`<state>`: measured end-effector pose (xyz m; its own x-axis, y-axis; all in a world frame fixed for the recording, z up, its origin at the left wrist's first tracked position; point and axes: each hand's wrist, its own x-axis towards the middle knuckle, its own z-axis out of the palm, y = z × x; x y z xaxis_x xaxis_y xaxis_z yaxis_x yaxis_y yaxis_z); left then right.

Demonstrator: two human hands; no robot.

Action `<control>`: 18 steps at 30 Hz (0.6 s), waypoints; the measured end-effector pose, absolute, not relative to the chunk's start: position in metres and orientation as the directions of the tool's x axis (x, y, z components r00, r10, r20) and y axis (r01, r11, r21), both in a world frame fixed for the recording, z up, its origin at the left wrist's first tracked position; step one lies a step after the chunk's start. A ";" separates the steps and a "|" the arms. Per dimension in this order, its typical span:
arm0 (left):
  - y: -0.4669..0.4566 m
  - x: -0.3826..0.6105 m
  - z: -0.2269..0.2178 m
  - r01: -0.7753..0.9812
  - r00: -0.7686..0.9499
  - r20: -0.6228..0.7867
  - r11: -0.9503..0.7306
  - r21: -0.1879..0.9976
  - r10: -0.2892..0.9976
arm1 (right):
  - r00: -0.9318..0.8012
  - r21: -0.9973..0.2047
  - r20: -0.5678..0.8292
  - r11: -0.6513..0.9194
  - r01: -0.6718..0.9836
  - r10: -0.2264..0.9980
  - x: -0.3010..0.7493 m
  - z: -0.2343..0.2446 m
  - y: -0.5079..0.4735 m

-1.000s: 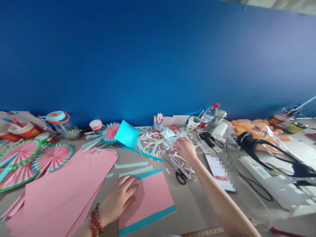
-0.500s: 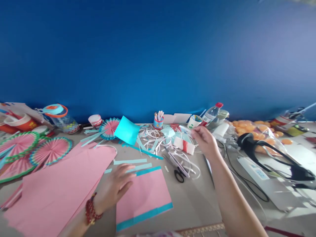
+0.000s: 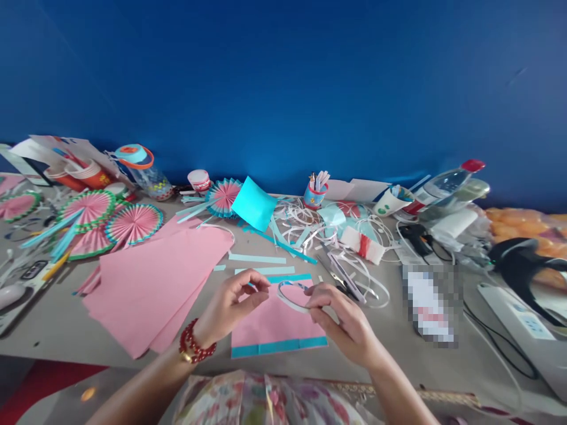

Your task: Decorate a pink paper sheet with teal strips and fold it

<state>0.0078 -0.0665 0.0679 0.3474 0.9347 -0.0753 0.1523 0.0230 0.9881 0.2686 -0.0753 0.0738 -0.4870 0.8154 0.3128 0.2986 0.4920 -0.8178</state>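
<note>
Both hands hover over a pink sheet with blue bands [image 3: 274,324] near the table's front edge. My right hand [image 3: 339,316] holds a thin white ring that looks like a tape roll [image 3: 290,295], its fingers closed on the ring's right side. My left hand [image 3: 233,301], with a red bead bracelet on the wrist, pinches thumb and forefinger together beside the ring's left side; what it pinches is too small to make out. Scissors [image 3: 339,271] lie just behind my right hand.
Large pink sheets [image 3: 155,277] lie at left, with pink pleated fans [image 3: 110,218] behind them. White and blue paper strips [image 3: 301,233], a pen cup [image 3: 313,193], a bottle [image 3: 443,183], a phone [image 3: 432,304] and cables [image 3: 496,336] crowd the back and right.
My right hand came back from the strip pile at the far side with the ring in it. My left hand lifted off the pink sheet into a pinch. The view tilted down.
</note>
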 end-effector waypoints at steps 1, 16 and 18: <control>-0.067 0.008 0.066 0.142 0.353 -0.065 0.016 0.990 0.933 | -0.492 -0.815 0.319 0.499 0.294 0.810 0.268 0.074 -0.076; -0.083 0.001 0.075 0.213 0.383 -0.086 0.002 0.977 0.920 | -0.512 -0.692 0.296 0.550 0.467 0.806 0.259 0.072 -0.087; -0.089 -0.008 0.072 0.258 0.365 -0.133 0.038 0.965 0.922 | -0.524 -0.696 0.248 0.526 0.489 0.815 0.260 0.068 -0.092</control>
<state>-0.0077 -0.0888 0.0721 0.3646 0.9216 -0.1333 0.2577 0.0377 0.9655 0.2598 -0.0916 0.0683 -0.5240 0.8147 0.2484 0.4887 0.5264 -0.6958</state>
